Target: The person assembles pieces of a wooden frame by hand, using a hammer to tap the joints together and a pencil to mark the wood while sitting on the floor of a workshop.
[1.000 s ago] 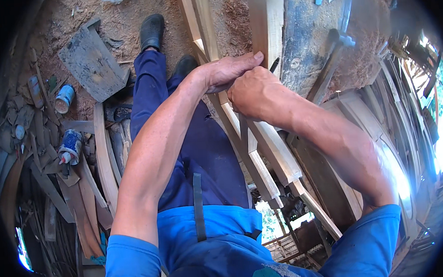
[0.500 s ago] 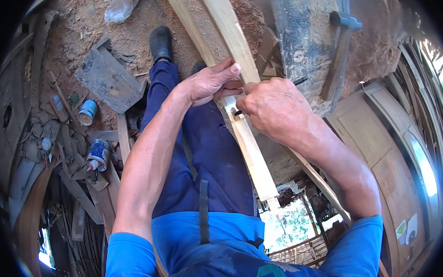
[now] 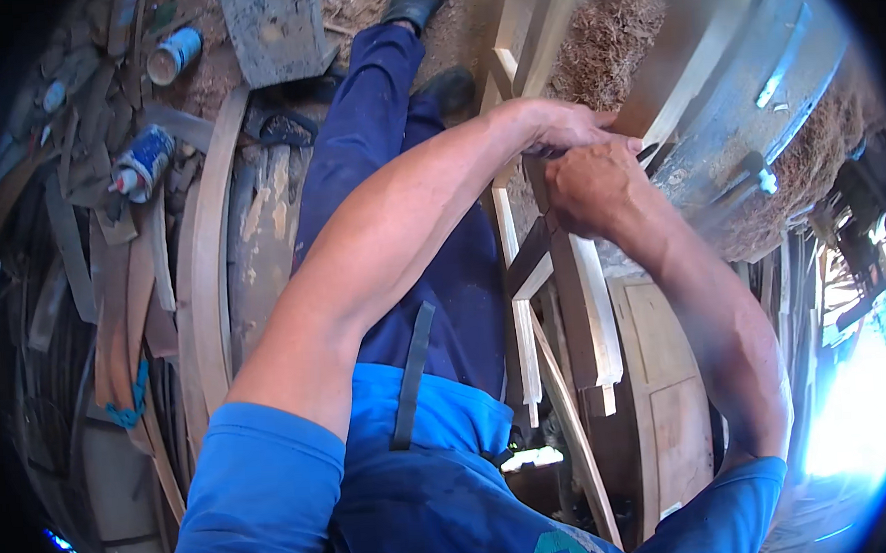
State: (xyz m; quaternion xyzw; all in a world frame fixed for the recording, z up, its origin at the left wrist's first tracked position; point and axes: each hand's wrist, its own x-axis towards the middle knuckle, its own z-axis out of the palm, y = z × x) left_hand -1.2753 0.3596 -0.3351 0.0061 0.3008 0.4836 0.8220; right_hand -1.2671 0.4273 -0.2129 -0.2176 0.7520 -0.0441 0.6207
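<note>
A pale wooden frame (image 3: 589, 289) with long rails and short crosspieces stands close to my right leg. Narrow tongues stick out of its near rail ends. My left hand (image 3: 565, 125) is on one of the rails, its fingers bent round the wood and partly hidden. My right hand (image 3: 596, 188) is closed in a fist just below it, against the same rail. A dark thin tool (image 3: 650, 153) shows past the knuckles of that fist; most of it is covered.
A blurred hammer (image 3: 744, 189) lies on the worn bluish board (image 3: 804, 87) at the right. Wood shavings (image 3: 616, 42) are heaped beyond the frame. At the left are a blue-and-white bottle (image 3: 144, 162), a blue can (image 3: 173, 56) and curved planks (image 3: 212, 259). Panelled wood (image 3: 670, 395) stands near right.
My view has turned and shifted, showing more of the frame. Both hands have come together further right, the left arm now reaching across my legs. The dark tool is now mostly hidden.
</note>
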